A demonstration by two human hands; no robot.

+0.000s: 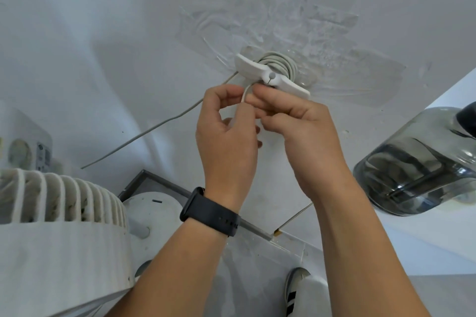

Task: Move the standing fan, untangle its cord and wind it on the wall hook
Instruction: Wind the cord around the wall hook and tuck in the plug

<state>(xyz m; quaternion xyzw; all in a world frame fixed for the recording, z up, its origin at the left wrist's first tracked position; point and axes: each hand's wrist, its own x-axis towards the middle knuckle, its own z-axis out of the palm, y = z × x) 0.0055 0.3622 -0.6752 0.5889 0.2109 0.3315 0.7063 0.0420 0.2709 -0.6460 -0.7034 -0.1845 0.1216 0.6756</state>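
- The left hand (226,134) and right hand (296,121) meet just below the wall hook (270,76), both grasping the cord (246,92).
- The cord's loop passes between the 2 hands; its end is hidden inside the left palm.
- Several turns of cord sit wound behind the hook, above the right hand.
- Left of the left hand, a slack length runs down toward the standing fan (59,226), cut off at the frame edge.

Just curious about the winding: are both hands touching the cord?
Touching. The head view shows the cord pinched between the left hand and the right hand fingers.
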